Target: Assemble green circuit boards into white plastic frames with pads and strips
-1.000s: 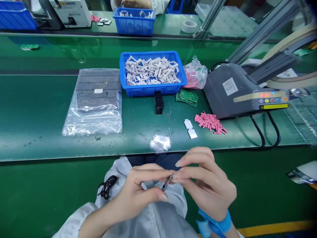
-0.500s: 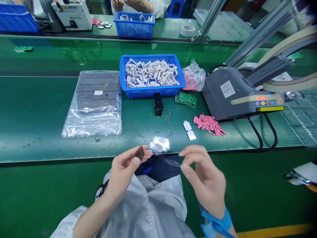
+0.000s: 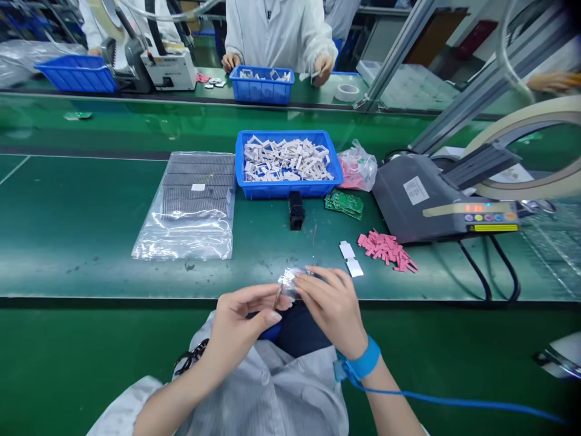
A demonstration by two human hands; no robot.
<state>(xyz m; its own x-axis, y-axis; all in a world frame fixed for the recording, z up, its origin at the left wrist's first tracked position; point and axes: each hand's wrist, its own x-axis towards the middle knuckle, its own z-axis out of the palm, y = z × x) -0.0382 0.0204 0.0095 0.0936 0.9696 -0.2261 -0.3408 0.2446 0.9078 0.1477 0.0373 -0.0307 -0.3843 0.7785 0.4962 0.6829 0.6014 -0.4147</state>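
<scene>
The left hand (image 3: 242,321) and right hand (image 3: 329,309) have been brought together above the bench (image 3: 68,242) edge; a slim item (image 3: 278,297) is pinched by the left, and crumpled clear film (image 3: 289,282) is gripped under the right's fingers.

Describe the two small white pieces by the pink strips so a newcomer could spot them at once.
On the green bench, find the grey tape dispenser. Just left of its front lies a heap of pink strips. Beside that heap sit two small white rectangles, end to end, loose and flat, unlike the crowded white pieces in the blue bin.
</scene>
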